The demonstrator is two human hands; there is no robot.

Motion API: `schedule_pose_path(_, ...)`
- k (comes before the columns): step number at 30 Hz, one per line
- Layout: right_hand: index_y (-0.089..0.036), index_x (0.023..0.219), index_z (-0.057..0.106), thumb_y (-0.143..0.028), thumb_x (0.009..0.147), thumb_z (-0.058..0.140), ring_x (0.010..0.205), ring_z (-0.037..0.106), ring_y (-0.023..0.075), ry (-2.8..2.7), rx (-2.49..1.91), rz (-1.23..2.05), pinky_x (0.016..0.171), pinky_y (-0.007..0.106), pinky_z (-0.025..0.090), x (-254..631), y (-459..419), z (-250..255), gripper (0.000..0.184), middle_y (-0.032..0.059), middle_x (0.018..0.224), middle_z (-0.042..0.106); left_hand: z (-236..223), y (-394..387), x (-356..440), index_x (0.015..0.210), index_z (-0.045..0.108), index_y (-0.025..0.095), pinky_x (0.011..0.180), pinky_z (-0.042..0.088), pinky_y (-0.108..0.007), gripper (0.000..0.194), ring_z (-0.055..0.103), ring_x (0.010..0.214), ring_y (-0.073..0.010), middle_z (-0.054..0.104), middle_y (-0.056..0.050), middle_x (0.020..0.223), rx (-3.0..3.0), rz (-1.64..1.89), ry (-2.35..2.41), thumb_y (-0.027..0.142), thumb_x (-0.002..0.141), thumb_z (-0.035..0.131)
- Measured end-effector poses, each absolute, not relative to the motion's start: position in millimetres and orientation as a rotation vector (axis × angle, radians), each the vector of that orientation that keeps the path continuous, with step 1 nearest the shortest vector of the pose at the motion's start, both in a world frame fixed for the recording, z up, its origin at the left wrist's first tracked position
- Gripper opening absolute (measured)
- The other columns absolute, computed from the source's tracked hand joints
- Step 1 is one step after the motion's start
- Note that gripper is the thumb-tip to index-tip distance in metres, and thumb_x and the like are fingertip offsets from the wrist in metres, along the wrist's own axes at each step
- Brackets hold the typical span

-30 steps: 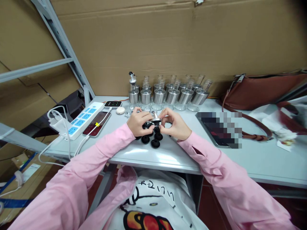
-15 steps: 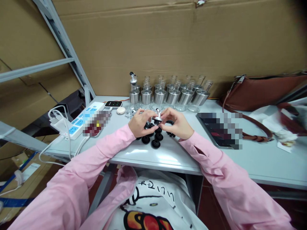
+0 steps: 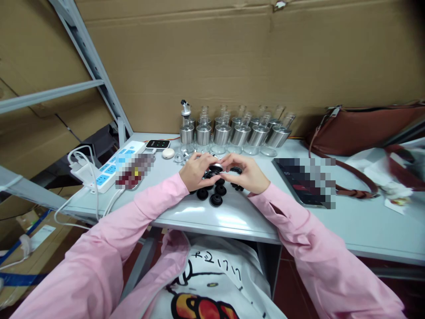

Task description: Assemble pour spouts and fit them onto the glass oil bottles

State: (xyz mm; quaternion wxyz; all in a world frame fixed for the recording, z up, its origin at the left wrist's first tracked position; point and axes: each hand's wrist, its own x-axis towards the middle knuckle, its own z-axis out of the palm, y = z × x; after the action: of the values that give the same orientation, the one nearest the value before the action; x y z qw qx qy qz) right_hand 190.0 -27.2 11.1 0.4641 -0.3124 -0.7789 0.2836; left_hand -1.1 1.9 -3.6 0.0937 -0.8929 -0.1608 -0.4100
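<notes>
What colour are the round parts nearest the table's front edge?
The round parts are black, best seen in the head view.

Pink sleeves (image 3: 102, 248) frame a white printed top (image 3: 226, 266).

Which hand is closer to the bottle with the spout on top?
Left. The left hand is in front of that bottle, slightly to its right; the right hand is also in front, but farther right.

Pwr strip (image 3: 108, 169) w/ wht plug (image 3: 83, 173) L, brn bag (image 3: 375, 128) R
</notes>
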Motion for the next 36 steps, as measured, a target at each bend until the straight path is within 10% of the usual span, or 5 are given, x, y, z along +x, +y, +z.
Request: schedule_pose_path(36, -0.019, 0.081, 0.070, -0.023, 0.076, 0.061, 0.092, 0.052, 0.0267, -2.368, -1.366, 0.058, 0.077, 0.039, 0.037, 217, 13, -18, 0.010, 0.0091, 0.093, 0.065, -3, 2, 1, 0.095, 0.056, 0.020, 0.080, 0.037, -0.031, 0.019, 0.061, 0.074, -0.0129, 0.065, 0.000, 0.080, -2.623, -1.092, -0.527, 0.017, 0.078, 0.047)
